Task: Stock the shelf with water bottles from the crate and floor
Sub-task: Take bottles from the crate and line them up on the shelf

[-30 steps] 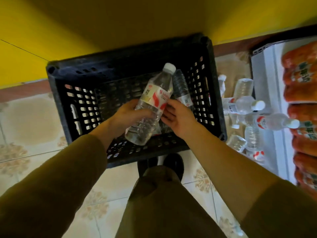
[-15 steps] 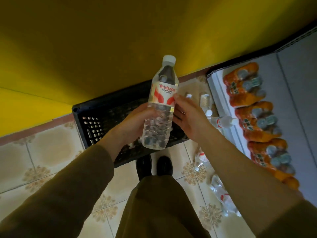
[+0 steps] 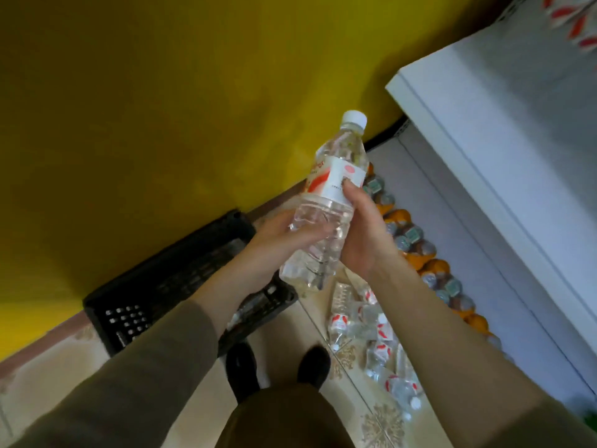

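Both hands are up on one water bottle [image 3: 326,218] here, held in the air in front of the yellow wall [image 3: 161,108], cap pointing up and tipped a little to the right. The left hand [image 3: 284,236] cups the lower body from the left side, its grip wrapped round the clear ribbed plastic. The right hand [image 3: 361,234] closes on the opposite side, thumb pressed onto the white and red label. So both grips are clamped on the same bottle, and it hangs well above the floor.

Down below, the black crate [image 3: 168,286] sits against the wall on the tiled floor [image 3: 58,376], partly hidden behind the left forearm; what lies inside it is too dark to tell. To the right of the person's dark shoes [image 3: 277,370], a loose heap of bottles [image 3: 371,331] lies on the tiles, just beside the shelf unit. The white shelf [image 3: 484,156] juts out at right, above a lower level lined with orange drinks [image 3: 423,253].
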A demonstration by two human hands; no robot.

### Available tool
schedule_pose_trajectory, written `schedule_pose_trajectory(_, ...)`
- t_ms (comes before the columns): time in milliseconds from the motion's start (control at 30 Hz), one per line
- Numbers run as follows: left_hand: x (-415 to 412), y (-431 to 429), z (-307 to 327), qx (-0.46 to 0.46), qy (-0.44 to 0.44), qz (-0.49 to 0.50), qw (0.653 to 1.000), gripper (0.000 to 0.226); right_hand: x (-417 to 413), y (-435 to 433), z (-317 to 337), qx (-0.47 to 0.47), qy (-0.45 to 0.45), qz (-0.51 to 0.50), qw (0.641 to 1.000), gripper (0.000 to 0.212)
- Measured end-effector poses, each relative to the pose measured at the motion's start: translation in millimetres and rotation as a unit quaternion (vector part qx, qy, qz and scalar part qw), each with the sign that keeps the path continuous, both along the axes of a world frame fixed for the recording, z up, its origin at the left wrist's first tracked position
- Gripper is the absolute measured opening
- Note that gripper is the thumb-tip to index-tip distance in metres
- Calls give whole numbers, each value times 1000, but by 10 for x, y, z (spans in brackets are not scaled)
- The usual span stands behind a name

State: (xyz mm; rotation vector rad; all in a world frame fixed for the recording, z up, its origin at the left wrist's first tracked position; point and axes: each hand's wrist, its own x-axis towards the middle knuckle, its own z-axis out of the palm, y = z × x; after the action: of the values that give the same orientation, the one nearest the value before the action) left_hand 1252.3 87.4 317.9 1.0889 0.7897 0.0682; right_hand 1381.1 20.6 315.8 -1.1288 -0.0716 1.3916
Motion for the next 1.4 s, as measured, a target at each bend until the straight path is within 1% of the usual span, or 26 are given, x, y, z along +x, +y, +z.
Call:
schedule_pose_trajectory(33,139,-60,81,16,2,-9,1000,35,121,-69,70,-2,-19,-2,1000,35)
schedule_pose_trajectory(67,287,-120,164,36,3,3,999,23,240,-133,159,-8,-40,-2,999,36)
schedule_pose_trajectory(100,426,-191,241,58,4,25,998,19,361,-200,248,-21,-66,-4,998,36)
schedule_pose_trajectory(167,707,-352,338,111,1,67,992,24,600,-352,427,-58,-138,0,989,38)
schedule_pose_trajectory(233,978,-491,430,173,3,102,980,29,830,-491,598,-81,-223,17,971,38)
schedule_pose_trajectory(300,1235,-618,509,215,2,111,970,30,997,-597,765,-99,-302,40,947,24)
schedule_pose_trajectory(333,1355,-669,532,234,2,108,966,31,1061,-642,850,-113,-325,40,938,21)
schedule_pose_trajectory(367,1472,-715,566,250,2,104,963,34,1135,-680,906,-120,-339,29,933,24)
schedule_pose_trajectory(433,1680,-794,617,275,-14,101,956,36,1310,-742,982,-122,-346,-3,930,25)
schedule_pose_trajectory(533,1965,-898,622,292,-42,71,953,41,1591,-876,1042,-128,-321,-41,937,23)
schedule_pose_trajectory(567,2049,-932,628,293,-44,57,953,43,1678,-928,1047,-140,-313,-47,938,26)
schedule_pose_trajectory(633,2230,-982,634,299,-54,30,952,48,1863,-1033,1033,-162,-303,-68,937,49)
schedule_pose_trajectory(667,2332,-995,622,308,-65,14,949,51,1961,-1087,1033,-168,-301,-81,935,55)
schedule_pose_trajectory(767,2675,-1027,646,309,-111,-42,944,53,2297,-1255,1033,-168,-306,-123,929,55)
schedule_pose_trajectory(933,3276,-1073,584,343,-128,-119,923,53,2765,-1431,961,-178,-339,-214,899,62)
schedule_pose_trajectory(1033,3600,-1130,471,356,-99,-157,916,62,2968,-1492,883,-162,-358,-263,881,63)
schedule_pose_trajectory(1167,3918,-1212,363,332,-92,-196,918,64,3211,-1580,758,-152,-371,-302,865,63)
schedule_pose_trajectory(1400,4378,-1371,202,259,-81,-228,935,55,3590,-1765,513,-156,-370,-351,846,67)
